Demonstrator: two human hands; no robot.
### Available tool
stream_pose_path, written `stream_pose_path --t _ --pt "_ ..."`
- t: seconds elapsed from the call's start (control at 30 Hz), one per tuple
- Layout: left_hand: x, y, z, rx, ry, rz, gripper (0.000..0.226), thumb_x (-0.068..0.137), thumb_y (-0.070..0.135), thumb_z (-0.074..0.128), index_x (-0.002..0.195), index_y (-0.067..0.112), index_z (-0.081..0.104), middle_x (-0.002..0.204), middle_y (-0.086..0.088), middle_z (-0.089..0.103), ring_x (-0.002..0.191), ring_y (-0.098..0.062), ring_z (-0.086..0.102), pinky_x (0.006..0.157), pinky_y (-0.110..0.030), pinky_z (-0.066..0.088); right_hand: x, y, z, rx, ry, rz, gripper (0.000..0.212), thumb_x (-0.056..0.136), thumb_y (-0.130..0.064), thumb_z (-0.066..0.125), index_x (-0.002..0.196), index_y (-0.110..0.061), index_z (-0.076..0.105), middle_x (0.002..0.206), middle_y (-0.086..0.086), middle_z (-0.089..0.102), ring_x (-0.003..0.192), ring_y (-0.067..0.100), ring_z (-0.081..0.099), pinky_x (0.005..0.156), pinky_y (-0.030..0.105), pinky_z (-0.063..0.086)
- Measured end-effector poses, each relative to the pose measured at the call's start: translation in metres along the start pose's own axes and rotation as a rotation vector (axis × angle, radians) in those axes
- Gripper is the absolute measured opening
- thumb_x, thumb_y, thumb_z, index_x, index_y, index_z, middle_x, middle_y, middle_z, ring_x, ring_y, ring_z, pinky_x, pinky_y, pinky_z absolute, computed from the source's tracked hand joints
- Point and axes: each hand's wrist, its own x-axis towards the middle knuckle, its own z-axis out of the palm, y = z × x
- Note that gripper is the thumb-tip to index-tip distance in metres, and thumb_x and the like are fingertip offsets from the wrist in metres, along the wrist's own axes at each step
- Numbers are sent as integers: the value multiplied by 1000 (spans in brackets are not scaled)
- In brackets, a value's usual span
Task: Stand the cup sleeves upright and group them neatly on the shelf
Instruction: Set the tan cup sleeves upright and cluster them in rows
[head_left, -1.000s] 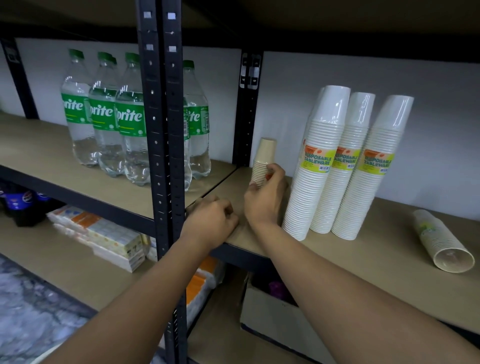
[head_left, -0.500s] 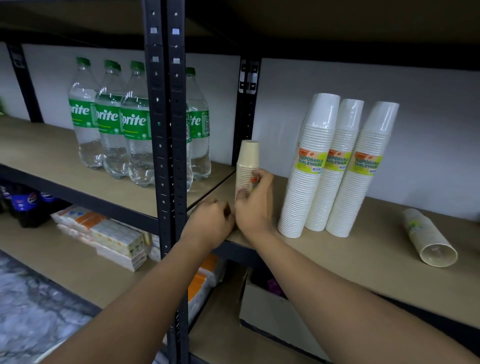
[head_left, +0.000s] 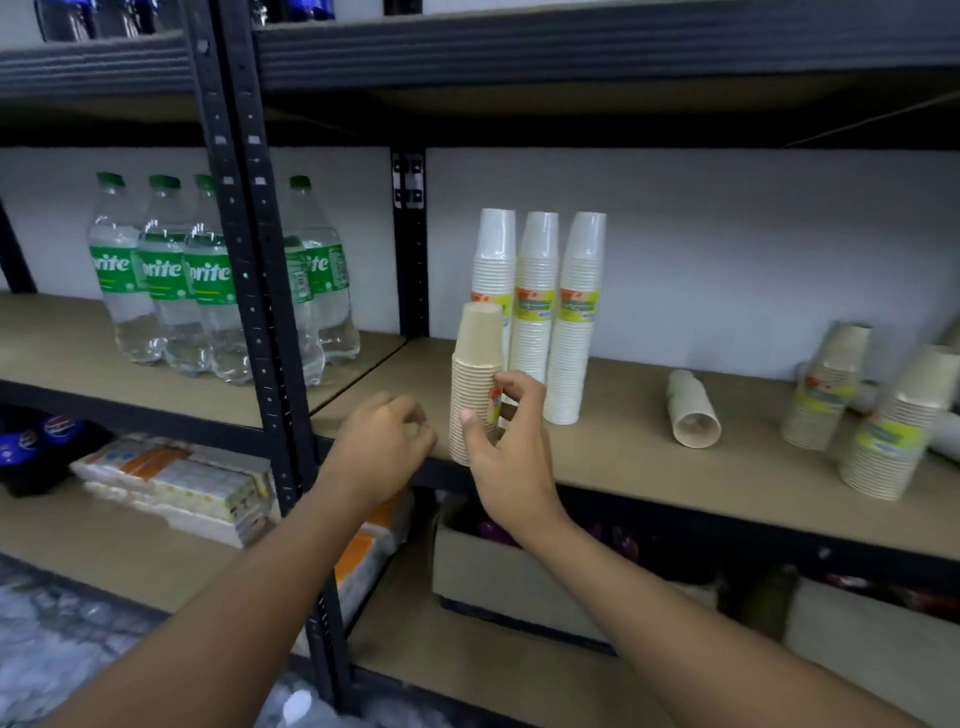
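- Gripping a tan cup stack (head_left: 477, 379) around its lower half, the right hand (head_left: 511, 447) has its thumb on the near face and its fingers curled round the right side.
- The tan stack is upright at the near left corner of the shelf (head_left: 675, 470), with its base level with the front edge. Whether it rests on the board or is held just above it cannot be told.
- The left hand (head_left: 384, 436) sits just left of that stack at the shelf's front edge, its fingers curled in and holding nothing.
- Three tall white cup stacks (head_left: 537, 291) stand upright side by side just behind the tan stack, close to the far wall.
- Further right, one short cup stack (head_left: 691, 410) lies on its side with its open end facing near.
- Near the right edge, two more tan stacks (head_left: 883, 436) stand upright and lean a little. They are blurred.
- On the left bay, beyond the black post (head_left: 249, 312), green-capped soda bottles (head_left: 161, 280) stand in a group.
- On the lower shelf lie flat cartons (head_left: 171, 480) on the left and a cardboard box (head_left: 498, 577) under the hands.
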Motion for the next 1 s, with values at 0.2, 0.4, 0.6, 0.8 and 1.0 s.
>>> stream_pose_path --t 0.2,0.4,0.6,0.8,1.0 --pt "-1 85 39 -123 -5 92 13 86 29 62 91 18 67 90 6 54 90 -15 54 74 -26 36 -2 0 -100 -63 104 -12 44 93 -13 65 124 -27 38 119 -21 47 109 -13 49 84 4 40" --pt "4 155 93 -187 -70 160 17 86 29 59 95 20 70 94 4 57 93 -17 54 77 -30 41 -3 26 -202 -187 237 29 46 92 -14 66 125 -30 38 121 -21 46 111 -4 50 91 19 46" --pt "13 200 141 -185 -116 182 16 83 27 64 90 15 71 90 -1 58 88 -22 57 77 -31 45 -6 55 -280 -323 310 112 49 90 -17 68 125 -31 37 117 -27 45 110 -6 49 90 10 39" --pt "28 204 163 -127 -169 131 15 81 26 66 85 12 70 88 -7 59 86 -28 59 82 -37 49 12 81 -293 -367 275 175 53 85 -12 70 124 -25 37 114 -16 44 104 6 50 88 18 41" --pt "37 196 174 -101 -191 133 10 79 32 66 75 23 63 83 0 54 87 -27 56 82 -35 46 34 100 -283 -372 222 203 57 83 -18 73 124 -26 34 120 -10 44 112 10 52 98 31 47"
